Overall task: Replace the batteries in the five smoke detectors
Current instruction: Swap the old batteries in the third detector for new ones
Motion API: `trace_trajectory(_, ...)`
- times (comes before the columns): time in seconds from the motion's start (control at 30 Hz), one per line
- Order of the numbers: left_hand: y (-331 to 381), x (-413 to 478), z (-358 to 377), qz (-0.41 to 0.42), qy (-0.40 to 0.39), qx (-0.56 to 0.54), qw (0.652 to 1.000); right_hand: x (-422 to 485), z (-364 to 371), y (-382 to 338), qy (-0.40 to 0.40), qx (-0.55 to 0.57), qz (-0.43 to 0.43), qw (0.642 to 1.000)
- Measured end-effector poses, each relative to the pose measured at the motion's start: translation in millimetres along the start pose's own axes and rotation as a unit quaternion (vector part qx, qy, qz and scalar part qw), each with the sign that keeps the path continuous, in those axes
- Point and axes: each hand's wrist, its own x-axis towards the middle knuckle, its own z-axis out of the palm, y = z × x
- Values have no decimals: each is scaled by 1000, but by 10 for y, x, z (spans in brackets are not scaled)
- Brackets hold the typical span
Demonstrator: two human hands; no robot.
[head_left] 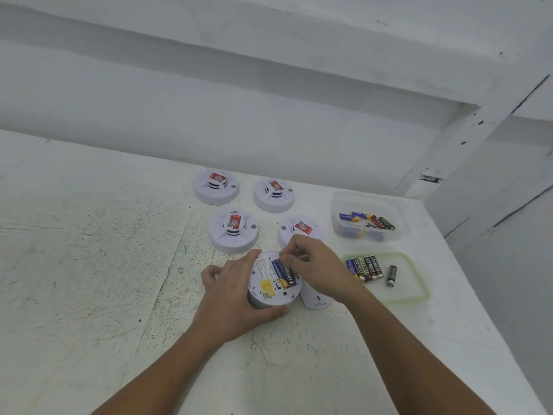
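An upturned white smoke detector (264, 284) lies on the table with its battery bay showing. My left hand (230, 295) grips its left side and near rim. In the bay sit a blue battery (277, 269) and a black battery (289, 276) side by side. My right hand (314, 265) reaches in from the right, and its thumb and fingertips pinch the far end of the black battery. A detached white cover (317, 300) lies just right of the detector, partly under my right wrist.
Four more smoke detectors stand upright behind: two at the back (217, 187) (273, 191), two nearer (234, 230) (302, 227). A clear tub (401, 217) holds mixed batteries. A green-rimmed lid (416, 287) carries several batteries (365, 268). The table's edge runs along the right.
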Motion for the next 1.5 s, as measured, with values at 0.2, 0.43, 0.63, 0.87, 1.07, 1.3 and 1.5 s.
trace_trajectory(0.2, -26, -4, 26, -9, 2, 7, 1000, 10, 2, 3, -11, 18, 18, 1000)
trace_trajectory(0.43, -17, -10, 6, -4, 6, 2, 1000, -7, 3, 2, -16, 41, 30, 999)
trace_trajectory(0.63, -31, -4, 21, -5, 6, -5, 1000, -8, -8, 1, -10, 67, 41, 997)
trace_trajectory(0.87, 4, -14, -22, -14, -2, -4, 1000, 10, 7, -62, -1, 83, 70, 994)
trace_trajectory(1.07, 19, -21, -34, -8, 4, -19, 1000, 57, 48, -68, 37, 89, 103, 990)
trace_trajectory(1.3, -5, 6, -46, -8, -3, -23, 1000, -47, 68, -55, 72, -6, 52, 996)
trace_trajectory(1.5, -39, 5, -27, -4, 1, -34, 999, -270, 140, 48, 160, -145, 15, 976)
